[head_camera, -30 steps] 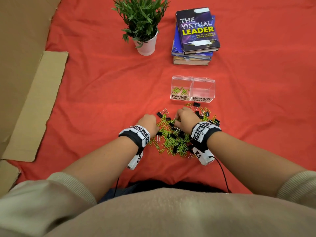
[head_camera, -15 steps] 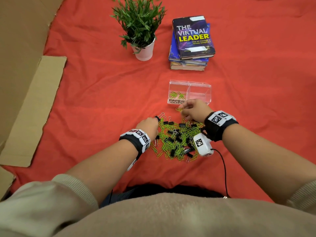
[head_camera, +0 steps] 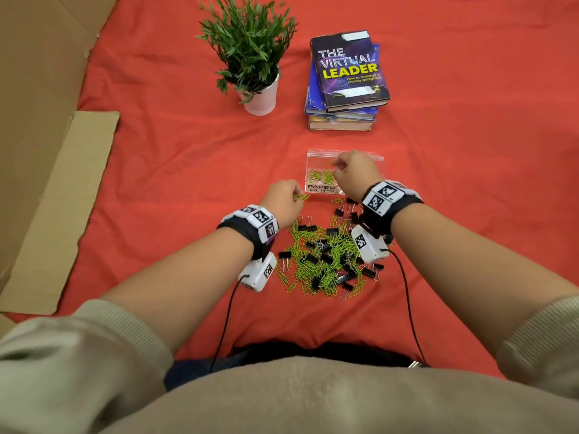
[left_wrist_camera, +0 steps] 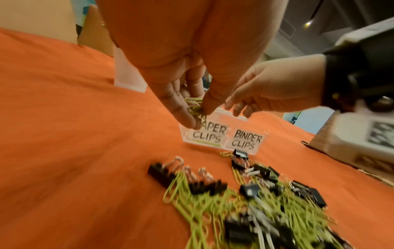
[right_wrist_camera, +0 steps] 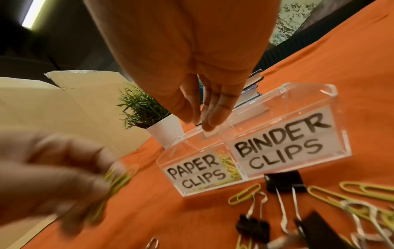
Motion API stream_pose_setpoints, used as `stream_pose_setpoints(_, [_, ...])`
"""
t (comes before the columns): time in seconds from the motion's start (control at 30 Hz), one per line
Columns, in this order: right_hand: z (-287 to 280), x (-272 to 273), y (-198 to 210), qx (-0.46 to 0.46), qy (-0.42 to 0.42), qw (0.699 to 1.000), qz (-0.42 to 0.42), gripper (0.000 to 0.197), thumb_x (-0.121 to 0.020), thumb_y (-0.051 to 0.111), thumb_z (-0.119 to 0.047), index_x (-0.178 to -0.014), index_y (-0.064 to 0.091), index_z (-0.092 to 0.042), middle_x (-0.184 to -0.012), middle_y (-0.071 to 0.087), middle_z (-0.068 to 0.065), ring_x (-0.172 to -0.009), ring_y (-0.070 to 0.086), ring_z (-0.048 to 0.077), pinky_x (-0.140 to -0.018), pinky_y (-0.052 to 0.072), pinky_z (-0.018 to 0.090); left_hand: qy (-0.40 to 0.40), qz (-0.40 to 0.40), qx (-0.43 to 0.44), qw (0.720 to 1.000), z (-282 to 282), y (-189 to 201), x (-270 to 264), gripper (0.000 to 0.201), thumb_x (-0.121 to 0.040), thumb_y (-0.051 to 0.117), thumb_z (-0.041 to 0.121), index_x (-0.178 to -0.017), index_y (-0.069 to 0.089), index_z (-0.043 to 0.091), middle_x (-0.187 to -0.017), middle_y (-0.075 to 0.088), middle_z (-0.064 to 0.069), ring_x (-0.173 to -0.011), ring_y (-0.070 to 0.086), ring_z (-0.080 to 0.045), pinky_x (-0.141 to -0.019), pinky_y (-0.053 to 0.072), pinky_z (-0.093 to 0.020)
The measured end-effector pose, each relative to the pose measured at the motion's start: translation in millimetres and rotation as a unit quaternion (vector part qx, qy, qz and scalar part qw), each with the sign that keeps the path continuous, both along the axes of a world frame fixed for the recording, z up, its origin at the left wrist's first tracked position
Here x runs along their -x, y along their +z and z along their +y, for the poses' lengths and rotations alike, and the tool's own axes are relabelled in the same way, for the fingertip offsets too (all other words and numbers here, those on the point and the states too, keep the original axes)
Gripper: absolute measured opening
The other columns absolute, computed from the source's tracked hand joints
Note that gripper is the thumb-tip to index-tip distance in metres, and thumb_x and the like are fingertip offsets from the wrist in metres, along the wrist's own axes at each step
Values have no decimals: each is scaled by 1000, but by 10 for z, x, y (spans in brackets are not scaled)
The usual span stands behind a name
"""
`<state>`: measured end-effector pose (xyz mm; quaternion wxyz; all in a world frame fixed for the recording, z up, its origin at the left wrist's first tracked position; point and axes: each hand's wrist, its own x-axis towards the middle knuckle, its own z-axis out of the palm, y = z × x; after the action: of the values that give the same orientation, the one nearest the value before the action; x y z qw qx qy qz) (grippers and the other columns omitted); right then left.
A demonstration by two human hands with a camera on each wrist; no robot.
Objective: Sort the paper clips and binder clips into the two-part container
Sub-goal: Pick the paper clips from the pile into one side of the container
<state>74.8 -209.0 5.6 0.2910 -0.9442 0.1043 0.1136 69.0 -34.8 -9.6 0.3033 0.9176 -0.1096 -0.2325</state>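
a: hands first. right hand (head_camera: 352,173) sits above the clear container (head_camera: 374,158), over the divider btwn the two halves, fingers (right_wrist_camera: 215,116) straight, pointing down, close together, w/ nothing in them.
b: left hand (head_camera: 282,198)?
a: raised just left of the container's front corner, thumb and fingers pinching a small bunch of green paper clips (left_wrist_camera: 195,107).
b: where's the rest of the stuff?
a: mixed pile (head_camera: 326,261) of green paper clips and black binder clips lies on the red cloth (head_camera: 156,183), near side of the container, btwn the two wrists. some green clips (head_camera: 321,176) lie in the half labelled "paper clips".
b: binder half?
a: right hand covers it in the head view; right wrist view shows only its label and clear walls, inside hard to judge. pile in left wrist view is blurred, so are the left fingers in right wrist view. can't count the held clips.
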Motion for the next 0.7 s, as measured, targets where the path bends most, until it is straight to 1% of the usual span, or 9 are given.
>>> stream_pose_setpoints(0.07, [2, 176, -47, -10, 1, 1000, -4, 21, -92, 49, -10, -105, 65, -8, -103, 66, 9, -78, 61, 19, -66, 46, 25, -10, -27, 5, 1000, -127, 80, -135, 12, -91, 53, 7, -99, 62, 10, -91, 59, -1, -71, 54, -12, -63, 44, -21])
stream_pose_setpoints(0.13, [21, 406, -138, -16, 29, 999, 25, 19, -93, 49, -11, -103, 66, -9, -99, 68, 7, -76, 62, 17, -66, 51, 24, -24, -44, 2, 999, -267, 131, -270, 16, -90, 53, 6, -102, 64, 9, -99, 63, -6, -83, 58, -19, -73, 47, -27])
stream_pose_setpoints(0.2, [50, 633, -258, 2, 93, 994, 54, 19, -92, 52, -13, -103, 67, -11, -104, 66, 6, -87, 64, 18, -77, 54, 27, -47, -54, -15, 997, -406, 153, -390, 20, -90, 50, 4, -104, 64, 8, -106, 65, -9, -92, 61, -24, -79, 47, -29])
stream_pose_setpoints(0.27, [87, 807, -377, 34, 162, 984, 63, 18, -91, 55, -16, -103, 68, -14, -111, 59, 7, -101, 59, 21, -90, 52, 35, -70, -58, -37, 995, -523, 133, -483, 22, -90, 49, 5, -105, 64, 8, -112, 64, -11, -100, 61, -27, -84, 49, -32])
stream_pose_setpoints(0.3, [100, 870, -426, 44, 180, 981, 59, 19, -90, 56, -18, -105, 68, -17, -113, 55, 7, -104, 56, 23, -92, 51, 37, -79, -55, -47, 994, -565, 122, -508, 22, -91, 49, 6, -107, 63, 9, -115, 63, -11, -103, 61, -27, -87, 50, -34])
stream_pose_setpoints(0.43, [21, 926, -524, 72, 170, 982, 42, 22, -90, 55, -17, -109, 68, -15, -109, 50, 7, -106, 51, 25, -86, 49, 34, -98, -55, -42, 993, -565, 83, -487, 31, -93, 50, 7, -122, 58, 10, -127, 60, -8, -116, 57, -24, -100, 45, -32])
stream_pose_setpoints(0.57, [-116, 841, -518, 84, 97, 991, 31, 21, -90, 53, -11, -103, 69, -13, -110, 51, 9, -109, 49, 27, -89, 50, 40, -84, -119, -11, 989, -273, 62, -277, 23, -90, 54, 10, -111, 62, 15, -116, 60, -1, -108, 55, -16, -96, 44, -29])
stream_pose_setpoints(0.63, [-45, 780, -501, 72, 103, 992, 8, 19, -90, 55, -12, -103, 68, -11, -110, 52, 9, -109, 49, 26, -92, 49, 39, -71, -118, -26, 990, -76, -23, -140, 15, -90, 55, 13, -102, 63, 17, -107, 57, 1, -101, 54, -15, -93, 46, -29])
stream_pose_setpoints(0.7, [127, 716, -484, 52, 145, 988, 1, 18, -89, 57, -14, -105, 67, -14, -106, 50, 5, -103, 50, 22, -93, 50, 36, -72, -87, -56, 992, 115, -154, 6, 13, -91, 55, 14, -101, 64, 18, -102, 53, 3, -97, 54, -15, -89, 48, -29])
